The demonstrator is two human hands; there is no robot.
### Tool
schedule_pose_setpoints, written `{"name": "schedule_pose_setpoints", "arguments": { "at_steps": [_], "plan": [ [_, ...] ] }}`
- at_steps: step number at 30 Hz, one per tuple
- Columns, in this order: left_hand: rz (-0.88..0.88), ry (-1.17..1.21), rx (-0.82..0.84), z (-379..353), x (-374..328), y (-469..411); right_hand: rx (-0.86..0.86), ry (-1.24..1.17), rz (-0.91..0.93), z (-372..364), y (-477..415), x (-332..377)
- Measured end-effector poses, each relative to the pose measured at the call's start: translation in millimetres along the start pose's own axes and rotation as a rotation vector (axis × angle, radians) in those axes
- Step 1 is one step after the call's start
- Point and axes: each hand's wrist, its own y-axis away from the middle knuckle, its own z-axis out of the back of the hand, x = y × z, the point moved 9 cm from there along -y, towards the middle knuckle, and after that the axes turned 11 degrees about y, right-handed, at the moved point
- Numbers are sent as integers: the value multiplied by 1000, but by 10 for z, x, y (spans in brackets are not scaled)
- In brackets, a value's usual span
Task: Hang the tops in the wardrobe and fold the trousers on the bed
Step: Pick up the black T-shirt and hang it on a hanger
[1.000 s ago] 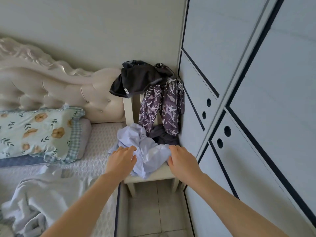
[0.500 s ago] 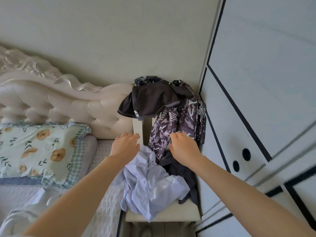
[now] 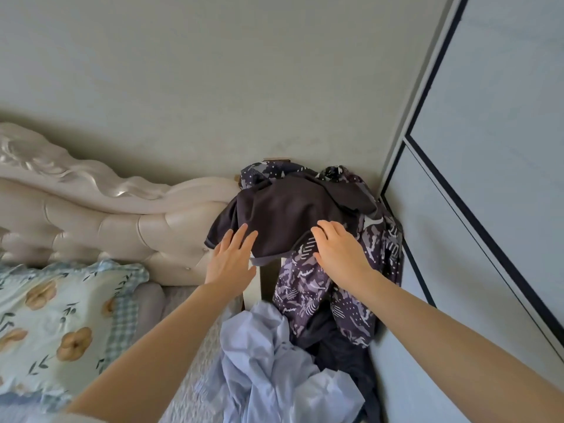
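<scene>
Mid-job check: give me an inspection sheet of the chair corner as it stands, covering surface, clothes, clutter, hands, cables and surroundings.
Surface: chair, its seat covered by clothes.
Job's things: dark top draped over the chair back; patterned garment hanging beneath it; light blue shirt crumpled on the seat; dark garment beside the shirt.
Clutter: nothing seen.
Hands: left hand, fingers straight, touches the dark top's hem; right hand lies on the same hem, grip unclear.
Cables: nothing seen.
Surroundings: floral pillow and padded headboard to the left; wardrobe to the right, visible doors shut.
</scene>
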Motion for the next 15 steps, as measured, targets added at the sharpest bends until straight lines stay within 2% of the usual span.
{"name": "schedule_pose_setpoints", "arguments": {
  "at_steps": [9, 15],
  "plan": [
    [3, -40, 36, -470, -121, -555, 160, 60, 114, -591, -634, -264],
    [34, -74, 86, -726, -80, -848, 162, 73, 176, -872, -870, -415]
  ]
}}
